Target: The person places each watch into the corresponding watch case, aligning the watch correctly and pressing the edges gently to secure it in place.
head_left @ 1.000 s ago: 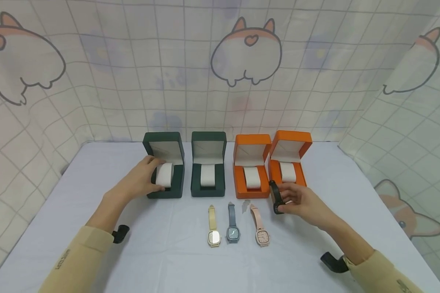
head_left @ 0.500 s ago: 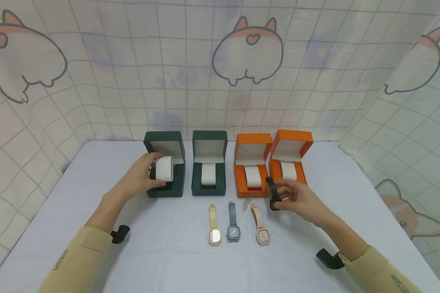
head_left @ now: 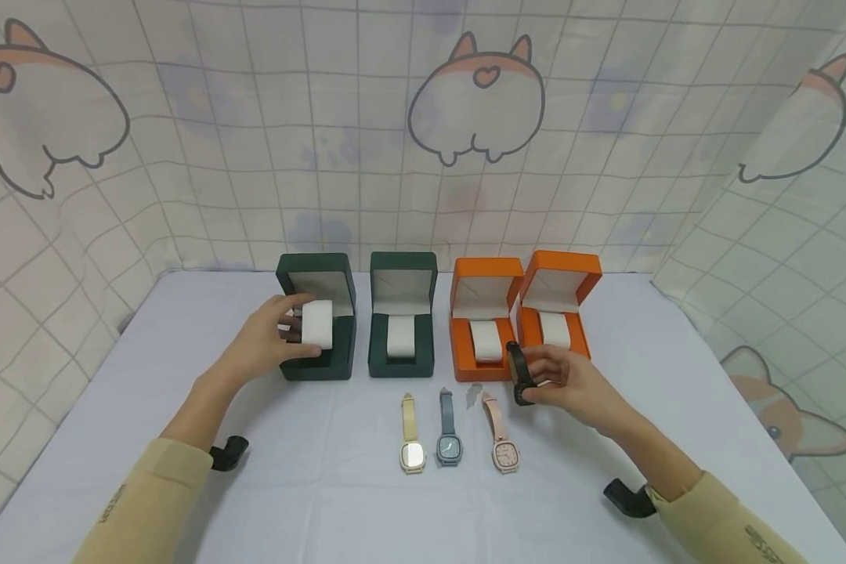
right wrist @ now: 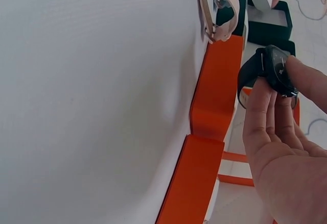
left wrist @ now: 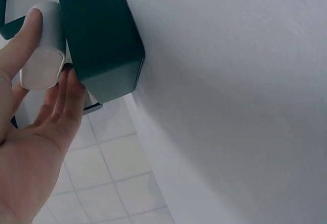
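At the far-left green watch box (head_left: 334,362), my left hand (head_left: 257,337) grips a white watch cushion (head_left: 317,324) between thumb and fingers. The cushion is raised above the box's well, and the left wrist view shows the thumb (left wrist: 31,26) lying along it. My right hand (head_left: 571,388) pinches a black watch (head_left: 518,374) in front of the orange boxes; its dark face (right wrist: 280,70) shows beside the thumb in the right wrist view. Laid out on the table are a yellow watch (head_left: 412,442), a blue watch (head_left: 448,439) and a pink watch (head_left: 502,442).
A second green box (head_left: 401,364) and two orange boxes, one nearer the middle (head_left: 485,372) and one at the right (head_left: 578,337), stand open with white cushions inside. A patterned cloth (head_left: 366,196) hangs behind the white table (head_left: 310,501).
My left hand has lifted the white cushion up out of the green box's well. My right hand has shifted slightly left with the black watch.
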Demonstrator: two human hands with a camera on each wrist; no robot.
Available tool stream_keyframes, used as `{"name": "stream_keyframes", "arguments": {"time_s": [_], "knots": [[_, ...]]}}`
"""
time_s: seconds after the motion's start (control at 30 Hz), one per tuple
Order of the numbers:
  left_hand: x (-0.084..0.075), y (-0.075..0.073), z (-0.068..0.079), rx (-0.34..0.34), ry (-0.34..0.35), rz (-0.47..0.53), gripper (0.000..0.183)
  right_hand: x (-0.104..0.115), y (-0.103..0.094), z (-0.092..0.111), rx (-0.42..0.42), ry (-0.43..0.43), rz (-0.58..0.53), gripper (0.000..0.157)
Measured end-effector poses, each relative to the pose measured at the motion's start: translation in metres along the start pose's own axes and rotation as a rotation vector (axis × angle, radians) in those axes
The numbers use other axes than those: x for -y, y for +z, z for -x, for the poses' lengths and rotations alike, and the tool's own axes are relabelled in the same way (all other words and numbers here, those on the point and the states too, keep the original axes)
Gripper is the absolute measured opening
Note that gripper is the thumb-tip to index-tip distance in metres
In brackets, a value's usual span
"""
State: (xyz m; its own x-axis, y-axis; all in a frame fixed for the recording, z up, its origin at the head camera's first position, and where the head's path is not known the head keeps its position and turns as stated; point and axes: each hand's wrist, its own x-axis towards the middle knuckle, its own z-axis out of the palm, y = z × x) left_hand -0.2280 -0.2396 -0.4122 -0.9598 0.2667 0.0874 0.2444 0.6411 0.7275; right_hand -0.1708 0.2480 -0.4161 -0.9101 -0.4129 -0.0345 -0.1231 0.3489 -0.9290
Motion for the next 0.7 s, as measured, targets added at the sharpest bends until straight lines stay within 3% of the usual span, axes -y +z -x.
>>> {"name": "stream_keyframes", "arguments": {"time_s": [0.27,0.43,0.7], "knots": [[-0.001,0.000,0.002,-0.035,0.004,0.027,0.097,-0.001,0.006,-0.003,-0.005,-0.007,0.008,0.057],[-0.007,0.003,0.006,-0.054,0.003,0.072,0.094,0.000,0.009,-0.005,-0.003,-0.009,-0.012,0.055],[-0.016,0.012,0.011,-0.078,0.076,0.137,0.087,0.002,0.013,-0.012,-0.007,-0.018,-0.032,0.054]]}}
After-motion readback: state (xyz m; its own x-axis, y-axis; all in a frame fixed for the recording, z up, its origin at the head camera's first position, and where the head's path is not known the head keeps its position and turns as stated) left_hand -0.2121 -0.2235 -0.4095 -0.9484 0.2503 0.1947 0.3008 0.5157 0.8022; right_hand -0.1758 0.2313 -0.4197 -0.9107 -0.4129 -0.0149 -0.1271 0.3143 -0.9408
